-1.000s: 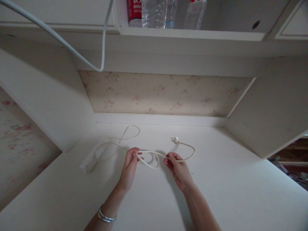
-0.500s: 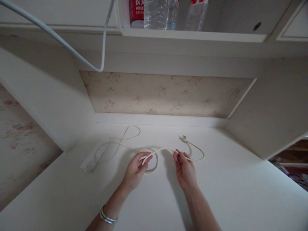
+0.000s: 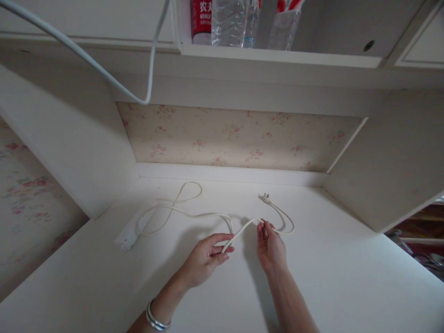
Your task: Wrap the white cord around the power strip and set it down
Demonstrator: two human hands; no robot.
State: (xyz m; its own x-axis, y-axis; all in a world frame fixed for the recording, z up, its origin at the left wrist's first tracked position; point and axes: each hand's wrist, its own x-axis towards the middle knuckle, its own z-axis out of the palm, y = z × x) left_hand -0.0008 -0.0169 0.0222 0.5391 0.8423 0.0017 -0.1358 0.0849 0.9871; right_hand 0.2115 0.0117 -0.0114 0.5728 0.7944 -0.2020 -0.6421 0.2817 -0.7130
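Note:
A white power cord runs in loose curves over the white desk. My left hand has the cord between its fingers near the middle of the desk. Slightly to the right, my right hand pinches the same cord, and a short raised stretch spans the two hands. Past my right hand the cord bends back to its plug, which lies on the desk with its prongs showing. At the left, a white power strip lies with cord loops beside and across it.
The white desk has side panels left and right and a floral-papered wall behind. Overhead, a shelf holds plastic bottles and a red container. A thick pale cable hangs at upper left.
The small loop of cord at my left hand has opened out into a longer run. My left hand has shifted right and slightly nearer; my right hand has moved slightly right.

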